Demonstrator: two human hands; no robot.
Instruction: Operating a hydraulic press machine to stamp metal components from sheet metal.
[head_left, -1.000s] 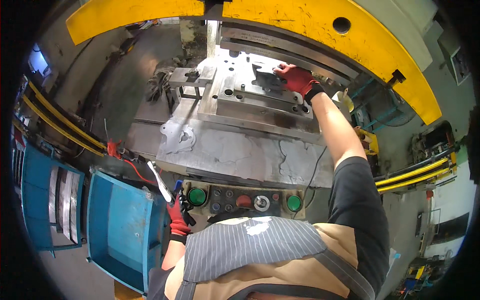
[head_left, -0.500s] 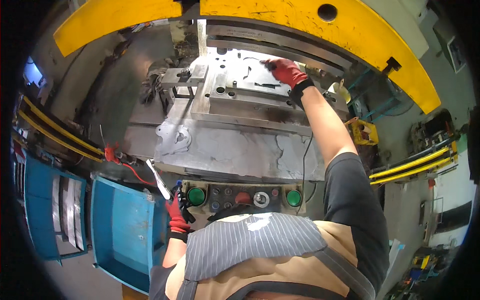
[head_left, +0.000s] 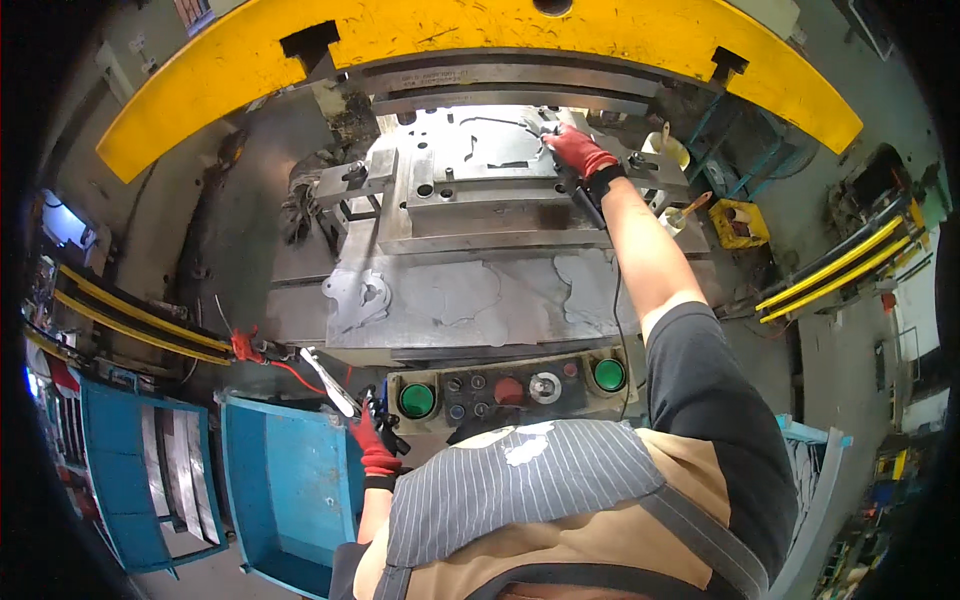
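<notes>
My right hand [head_left: 580,150], in a red glove with dark fingertips, reaches onto the steel die [head_left: 490,217] under the press. Its fingers are bent together at the right of a flat, cut-out metal plate [head_left: 500,150] on the die top; what they grip, if anything, is hidden. Low on the left, my left hand [head_left: 374,445], gloved alike, is closed round one end of a thin, shiny metal piece [head_left: 330,383], seen nearly edge-on. Between me and the die, flat cut metal pieces [head_left: 373,295] lie on the grey press table [head_left: 530,320].
A yellow press beam [head_left: 440,30] spans the far side. Before my waist stands a control panel with green buttons [head_left: 417,400]. Blue metal bins [head_left: 290,480] stand at left. Right of the die are a pot with a brush [head_left: 675,218] and a yellow crate [head_left: 740,225]. A cable hangs beside my right arm.
The whole view has shifted. My right hand has drawn slightly rightward over the die plate, its fingers bent further down. My left hand still holds the thin metal piece.
</notes>
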